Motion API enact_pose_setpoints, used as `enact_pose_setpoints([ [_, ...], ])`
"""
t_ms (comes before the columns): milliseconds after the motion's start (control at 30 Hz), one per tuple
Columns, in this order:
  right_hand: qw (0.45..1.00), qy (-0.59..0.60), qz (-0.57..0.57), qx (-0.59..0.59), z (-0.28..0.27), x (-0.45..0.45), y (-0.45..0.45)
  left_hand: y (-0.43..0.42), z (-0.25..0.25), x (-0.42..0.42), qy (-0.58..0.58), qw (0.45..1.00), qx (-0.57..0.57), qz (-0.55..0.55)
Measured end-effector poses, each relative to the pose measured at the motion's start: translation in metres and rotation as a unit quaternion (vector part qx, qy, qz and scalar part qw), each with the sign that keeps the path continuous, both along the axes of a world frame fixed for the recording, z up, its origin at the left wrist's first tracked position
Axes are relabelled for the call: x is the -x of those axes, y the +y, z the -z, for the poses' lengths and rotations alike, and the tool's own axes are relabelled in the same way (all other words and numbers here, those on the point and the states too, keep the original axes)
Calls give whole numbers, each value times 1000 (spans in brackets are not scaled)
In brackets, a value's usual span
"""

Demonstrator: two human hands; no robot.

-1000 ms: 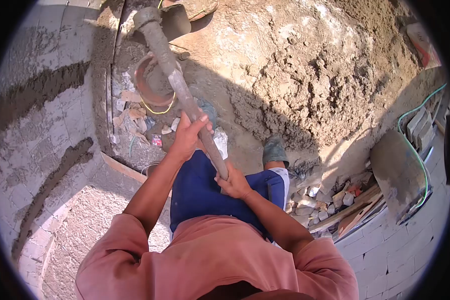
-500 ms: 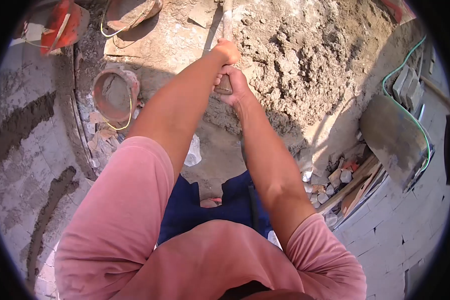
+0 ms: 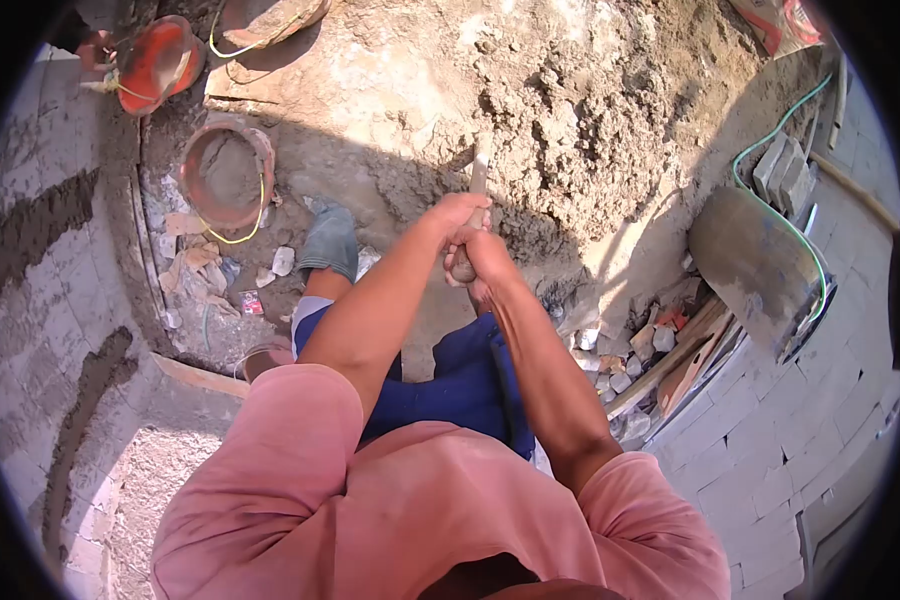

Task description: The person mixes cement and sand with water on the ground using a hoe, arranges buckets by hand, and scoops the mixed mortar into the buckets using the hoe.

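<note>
Both of my hands are wrapped around a long tool handle (image 3: pixel 481 165) in front of my body. My left hand (image 3: pixel 461 213) grips farther along the shaft, and my right hand (image 3: pixel 482 254) closes around it near the rounded butt end. The handle points away from me toward a heap of wet, lumpy mortar (image 3: pixel 580 130). I cannot make out the tool's working head at the far end of the handle. My left foot, in a grey-green boot (image 3: pixel 330 240), stands to the left of my hands.
A mortar-stained bucket (image 3: pixel 260 172) stands left, with an orange-red bucket (image 3: pixel 158 65) and another bucket (image 3: pixel 270 20) beyond. On the right are a curved metal sheet (image 3: pixel 745 255), a green hose (image 3: pixel 770 205), boards (image 3: pixel 675 370) and rubble. A sack (image 3: pixel 785 25) lies far right.
My hands and the handle have come back toward my body, with less of the shaft showing. My left leg now shows stepped out to the left, and my view has shifted slightly.
</note>
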State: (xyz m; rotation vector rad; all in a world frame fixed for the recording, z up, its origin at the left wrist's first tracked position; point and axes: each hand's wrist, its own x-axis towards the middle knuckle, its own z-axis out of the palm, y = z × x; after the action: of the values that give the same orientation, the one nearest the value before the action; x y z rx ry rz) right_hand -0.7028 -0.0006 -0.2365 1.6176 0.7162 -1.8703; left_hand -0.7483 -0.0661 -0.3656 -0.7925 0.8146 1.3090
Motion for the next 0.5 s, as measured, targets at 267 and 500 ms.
enact_pose_setpoints([
  [267, 962, 109, -250, -17, -143, 48, -121, -131, -59, 76, -91, 950, -31, -298],
  [500, 834, 267, -479, 50, -222, 11, -76, -220, -214, 56, 99, 924, 62, -363],
])
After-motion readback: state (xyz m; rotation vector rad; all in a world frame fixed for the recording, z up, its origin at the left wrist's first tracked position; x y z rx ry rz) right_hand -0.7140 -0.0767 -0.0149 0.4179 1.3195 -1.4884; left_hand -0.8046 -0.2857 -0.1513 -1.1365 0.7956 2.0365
